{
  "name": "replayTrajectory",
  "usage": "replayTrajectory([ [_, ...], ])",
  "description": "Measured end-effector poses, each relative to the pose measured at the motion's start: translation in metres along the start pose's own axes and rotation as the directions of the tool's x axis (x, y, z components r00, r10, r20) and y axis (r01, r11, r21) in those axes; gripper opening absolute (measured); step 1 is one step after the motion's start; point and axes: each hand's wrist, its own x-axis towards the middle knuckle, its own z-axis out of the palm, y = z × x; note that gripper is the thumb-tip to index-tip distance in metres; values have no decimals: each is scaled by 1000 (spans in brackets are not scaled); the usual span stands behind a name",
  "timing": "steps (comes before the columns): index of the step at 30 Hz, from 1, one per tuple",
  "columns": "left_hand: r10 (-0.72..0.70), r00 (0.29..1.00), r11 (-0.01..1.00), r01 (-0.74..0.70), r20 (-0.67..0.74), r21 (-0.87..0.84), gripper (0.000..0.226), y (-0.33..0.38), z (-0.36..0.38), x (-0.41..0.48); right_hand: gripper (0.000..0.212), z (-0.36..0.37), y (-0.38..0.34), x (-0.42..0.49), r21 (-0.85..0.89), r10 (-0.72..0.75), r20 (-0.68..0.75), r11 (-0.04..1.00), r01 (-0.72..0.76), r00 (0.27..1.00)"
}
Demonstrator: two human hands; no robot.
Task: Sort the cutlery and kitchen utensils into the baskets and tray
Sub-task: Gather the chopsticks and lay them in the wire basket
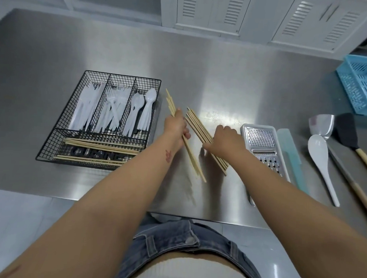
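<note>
The steel table carries everything. Left of my grip sits the black wire tray; a chopstick bundle lies under my right hand. Further right lie the grater, white ladle, black spatula and blue basket.

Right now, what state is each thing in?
Left hand: closed on a few chopsticks, lifted at a slant.
Right hand: resting on the chopstick pile on the table.
Wire tray: holds white cutlery upright sections, chopsticks in front slot.
Grater: lying flat.
Blue basket: apparently empty.
</note>
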Motion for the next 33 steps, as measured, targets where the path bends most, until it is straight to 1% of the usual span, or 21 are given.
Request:
replayTrajectory([
  [1,-6,1000,1000,6,5,24,33,-1,-2,1,56,2,-4,-2,3,16,12,1000,-16,1000],
  [3,-21,1000,999,20,10,47,32,-3,-5,3,43,4,-11,-3,-2,36,12,999,-36,999],
  [5,-26,1000,998,25,5,57,30,-4,-8,4,29,7,-16,-3,-53,35,3,998,-35,999],
  [8,-37,999,996,37,-4,79,27,-3,-11,7,18,14,-15,-7,-46,31,-21,998,-32,999],
  [10,-34,999,995,34,-6,94,38,-1,-14,8,19,17,-12,-8,14,28,-31,1000,-28,999],
  [12,-12,1000,991,13,-10,133,49,2,-15,8,21,13,-13,-8,126,18,-69,992,-10,997],
  [14,14,1000,987,-12,-8,158,48,6,-14,7,14,4,-22,-9,227,-49,-127,971,77,991],
  [16,38,999,989,-38,8,146,47,12,-13,7,7,-8,-34,-11,289,-152,-146,939,189,978],
  [17,58,998,988,-60,19,140,45,15,-12,9,9,-13,-40,-12,323,-198,-145,917,236,969],
  [19,123,992,987,-125,24,101,35,23,-9,11,19,-22,-51,-14,400,-262,-141,867,297,955],
  [20,157,988,985,-157,7,65,30,28,-8,12,26,-25,-54,-16,444,-274,-150,840,312,950],
  [22,198,979,980,-199,-48,-6,33,38,-6,11,40,-27,-57,-18,572,-243,-167,766,295,956],
  [25,214,975,971,-219,-62,-99,39,52,-8,9,54,-27,-49,-15,779,-89,-116,610,146,989],
  [26,214,975,968,-219,-53,-119,40,56,-9,8,57,-26,-45,-13,831,-27,-73,551,76,997],
  [27,215,976,965,-219,-43,-143,41,61,-9,5,58,-25,-41,-11,884,36,-18,468,-1,999],
  [28,220,975,958,-223,-33,-182,42,65,-9,3,59,-23,-38,-8,931,93,54,355,-83,994],
  [30,236,972,924,-228,-12,-308,44,70,-7,-2,59,-19,-35,-8,971,153,224,44,-233,962],
  [32,266,964,880,-238,12,-411,44,74,-4,-9,59,-15,-38,-12,902,118,380,-266,-340,917],
  [33,287,958,870,-251,24,-424,44,75,-1,-12,61,-14,-42,-15,848,75,427,-379,-370,901],
])
